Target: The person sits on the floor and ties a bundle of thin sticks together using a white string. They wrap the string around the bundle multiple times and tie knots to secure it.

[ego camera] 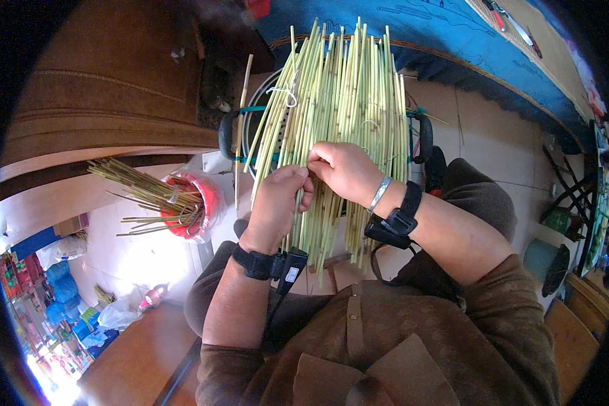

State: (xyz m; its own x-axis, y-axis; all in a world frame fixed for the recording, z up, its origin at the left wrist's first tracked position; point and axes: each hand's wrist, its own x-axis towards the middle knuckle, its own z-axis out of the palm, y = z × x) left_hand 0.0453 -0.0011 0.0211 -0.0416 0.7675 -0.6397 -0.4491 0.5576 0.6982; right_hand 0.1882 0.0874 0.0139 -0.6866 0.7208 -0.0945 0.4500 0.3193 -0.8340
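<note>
A wide layer of pale green plant stalks point(345, 101) lies side by side in front of me, pointing away from my lap. My left hand point(281, 190) has its fingers curled around a stalk point(298, 218) at the near left part of the layer. Against its thumb, my right hand point(347, 170) pinches thumb and forefinger together; whatever lies between them is hidden. White string point(286, 94) is looped and knotted on the stalks at the far left. A thin loop of thread point(370, 127) shows on the right side.
Under the stalks is a support with black handles point(227, 135) point(425, 137). One loose stalk point(243, 101) stands apart at left. A red lined bucket point(210, 203) holds more stalks. Pliers point(497, 18) and a knife point(522, 33) lie on the blue-covered table point(436, 30). Brown wooden furniture point(106, 101) borders the left.
</note>
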